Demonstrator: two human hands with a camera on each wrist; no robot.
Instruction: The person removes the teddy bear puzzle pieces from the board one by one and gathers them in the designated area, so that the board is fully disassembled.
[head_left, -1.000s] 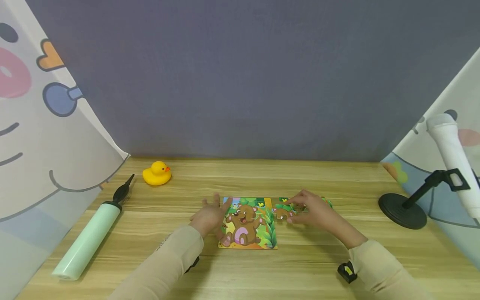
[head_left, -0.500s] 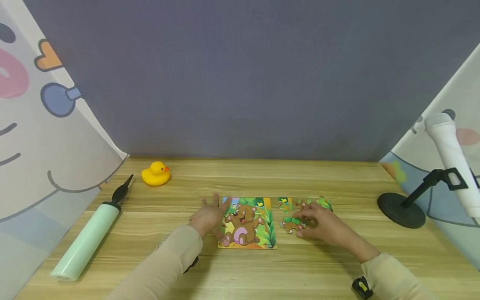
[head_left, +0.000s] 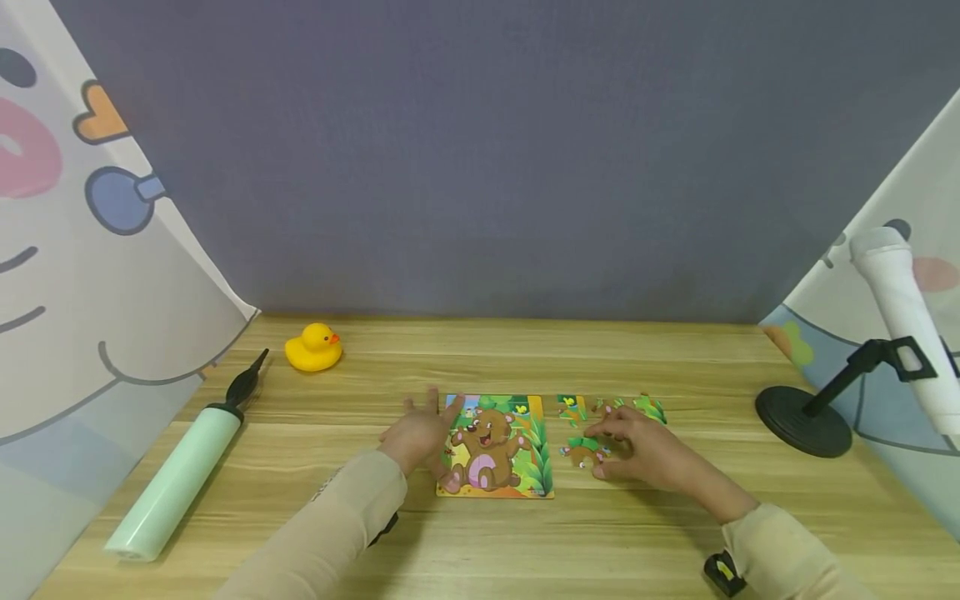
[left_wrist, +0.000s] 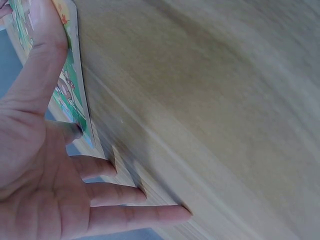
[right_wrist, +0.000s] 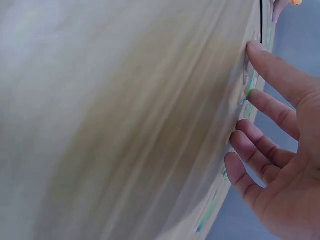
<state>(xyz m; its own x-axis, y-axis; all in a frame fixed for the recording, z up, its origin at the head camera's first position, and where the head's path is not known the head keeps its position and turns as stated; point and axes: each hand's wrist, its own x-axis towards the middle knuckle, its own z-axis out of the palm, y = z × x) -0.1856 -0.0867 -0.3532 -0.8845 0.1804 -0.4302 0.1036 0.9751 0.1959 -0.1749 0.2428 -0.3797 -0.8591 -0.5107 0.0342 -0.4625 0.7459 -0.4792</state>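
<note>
A square puzzle board (head_left: 495,454) with a picture of a seated brown bear lies on the wooden table. My left hand (head_left: 420,437) is spread at its left side. The thumb (left_wrist: 47,30) lies over the board's edge, while the other fingers reach past it to the table. Right of the board, my right hand (head_left: 637,446) pinches a brown and green puzzle piece (head_left: 581,454) between thumb and fingers, low over the tabletop. Just behind that piece lie another puzzle piece (head_left: 572,407) and a green frog-like piece (head_left: 649,407). Fingers partly hide the pieces in between.
A yellow rubber duck (head_left: 312,348) sits at the back left. Near the left edge lies a mint-green hand pump (head_left: 183,475) with a black nozzle. A white microphone (head_left: 903,308) on a black stand (head_left: 804,422) is at the right. A grey panel (head_left: 480,167) rises behind the table.
My right hand has brought the puzzle piece from close beside the board to the right and towards me, then stayed there. The left hand and the board have kept their place.
</note>
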